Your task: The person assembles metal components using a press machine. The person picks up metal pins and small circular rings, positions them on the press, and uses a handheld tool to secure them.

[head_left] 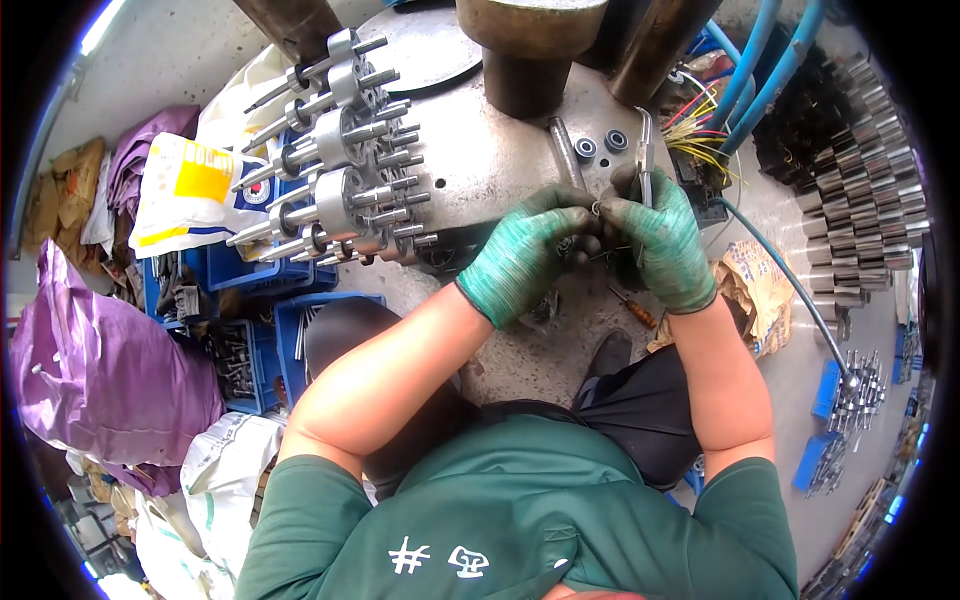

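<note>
Green knit gloves cover both hands, which meet at the front edge of a round grey metal machine table (480, 160). Left hand (525, 255) has its fingers curled and pressed together around a small dark part (572, 245), mostly hidden inside the fist; what kind of part it is cannot be told. Right hand (660, 245) is closed round the handles of a pair of pliers (643, 155), whose metal arms stick up above the knuckles. Between the two sets of fingertips sits a small wire ring (596, 208), touching both gloves; the exact pinch on it is too small to resolve. Just beyond the hands, on the table top, lie a grey steel rod (562, 150) and two black bearings (600, 145) side by side. A screwdriver with an orange handle (635, 310) lies on the floor just below the right wrist. To the left of the hands, a stack of shafts with discs (335, 150) rests on the table edge over blue plastic crates (240, 330). A bundle of yellow and red wires (695, 125) sits to the right of the pliers, with blue hoses (760, 70) above. Rows of steel shafts (860, 190) lie well apart at far right.
</note>
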`<state>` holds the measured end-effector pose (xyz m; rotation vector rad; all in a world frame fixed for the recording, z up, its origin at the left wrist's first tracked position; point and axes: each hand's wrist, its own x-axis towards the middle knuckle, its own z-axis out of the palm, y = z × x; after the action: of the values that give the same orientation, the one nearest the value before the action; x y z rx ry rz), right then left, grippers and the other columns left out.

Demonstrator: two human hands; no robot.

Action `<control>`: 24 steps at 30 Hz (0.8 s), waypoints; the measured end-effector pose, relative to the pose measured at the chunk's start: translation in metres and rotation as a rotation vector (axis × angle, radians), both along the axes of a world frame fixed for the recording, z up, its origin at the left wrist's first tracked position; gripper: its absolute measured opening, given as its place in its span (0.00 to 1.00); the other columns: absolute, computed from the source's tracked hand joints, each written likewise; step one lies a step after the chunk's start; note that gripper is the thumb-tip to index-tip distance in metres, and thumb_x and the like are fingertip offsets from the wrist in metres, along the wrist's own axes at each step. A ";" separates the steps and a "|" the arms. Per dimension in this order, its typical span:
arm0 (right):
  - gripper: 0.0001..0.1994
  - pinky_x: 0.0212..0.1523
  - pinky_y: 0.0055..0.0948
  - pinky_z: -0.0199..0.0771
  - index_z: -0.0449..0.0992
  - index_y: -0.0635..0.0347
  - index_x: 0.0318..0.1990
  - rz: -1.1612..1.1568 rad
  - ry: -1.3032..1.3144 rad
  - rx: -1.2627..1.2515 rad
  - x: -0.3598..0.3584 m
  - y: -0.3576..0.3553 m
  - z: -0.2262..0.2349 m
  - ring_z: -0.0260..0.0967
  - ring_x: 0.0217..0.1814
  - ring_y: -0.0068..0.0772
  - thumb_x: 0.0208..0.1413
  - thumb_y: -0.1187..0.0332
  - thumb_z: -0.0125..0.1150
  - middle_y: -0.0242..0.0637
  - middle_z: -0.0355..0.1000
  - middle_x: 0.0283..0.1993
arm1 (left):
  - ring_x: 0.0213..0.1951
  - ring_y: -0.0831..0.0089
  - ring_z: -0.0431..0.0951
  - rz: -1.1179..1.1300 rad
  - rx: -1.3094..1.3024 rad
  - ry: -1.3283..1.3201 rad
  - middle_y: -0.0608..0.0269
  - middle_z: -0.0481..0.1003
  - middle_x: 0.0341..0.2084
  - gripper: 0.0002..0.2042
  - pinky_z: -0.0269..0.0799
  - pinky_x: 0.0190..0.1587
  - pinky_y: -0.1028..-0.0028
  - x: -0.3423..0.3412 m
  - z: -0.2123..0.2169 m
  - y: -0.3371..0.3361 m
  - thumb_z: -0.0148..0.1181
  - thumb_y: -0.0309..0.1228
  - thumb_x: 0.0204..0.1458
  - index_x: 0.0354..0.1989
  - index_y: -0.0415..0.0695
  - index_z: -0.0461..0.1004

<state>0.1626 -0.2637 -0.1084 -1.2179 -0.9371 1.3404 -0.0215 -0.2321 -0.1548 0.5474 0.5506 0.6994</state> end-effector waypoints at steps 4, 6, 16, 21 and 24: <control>0.15 0.31 0.20 0.70 0.71 0.64 0.51 -0.019 0.031 -0.001 -0.002 -0.001 -0.001 0.69 0.29 0.20 0.58 0.74 0.65 0.31 0.73 0.34 | 0.39 0.76 0.78 0.016 0.046 0.053 0.63 0.77 0.42 0.15 0.75 0.43 0.75 0.004 0.005 -0.003 0.59 0.31 0.64 0.57 0.42 0.69; 0.15 0.32 0.20 0.70 0.71 0.63 0.51 -0.024 0.035 0.006 -0.003 -0.002 -0.002 0.69 0.29 0.20 0.58 0.74 0.65 0.31 0.73 0.33 | 0.39 0.76 0.77 0.048 0.013 0.048 0.64 0.77 0.42 0.16 0.75 0.43 0.76 0.005 0.001 -0.003 0.59 0.30 0.64 0.58 0.41 0.69; 0.14 0.37 0.22 0.75 0.71 0.65 0.50 -0.065 -0.050 0.093 -0.009 -0.002 -0.011 0.72 0.35 0.21 0.58 0.76 0.66 0.33 0.73 0.38 | 0.42 0.74 0.76 0.076 0.085 0.051 0.64 0.76 0.42 0.17 0.76 0.46 0.71 0.003 0.007 -0.006 0.62 0.30 0.63 0.58 0.40 0.69; 0.15 0.41 0.22 0.77 0.71 0.65 0.51 -0.078 -0.008 0.079 -0.012 -0.005 -0.012 0.73 0.37 0.22 0.58 0.77 0.66 0.33 0.73 0.40 | 0.40 0.77 0.76 0.093 0.077 0.091 0.64 0.76 0.42 0.17 0.75 0.44 0.75 0.004 0.002 -0.006 0.61 0.30 0.64 0.58 0.40 0.68; 0.15 0.42 0.22 0.77 0.71 0.65 0.52 -0.110 -0.008 0.093 -0.012 -0.005 -0.015 0.74 0.38 0.23 0.59 0.77 0.66 0.33 0.73 0.42 | 0.39 0.78 0.76 0.105 0.047 0.128 0.64 0.76 0.41 0.15 0.75 0.41 0.76 0.004 0.009 -0.007 0.59 0.30 0.65 0.57 0.40 0.68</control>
<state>0.1507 -0.2684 -0.1238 -1.1870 -0.9156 1.1934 -0.0175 -0.2393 -0.1460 0.6139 0.6879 0.7822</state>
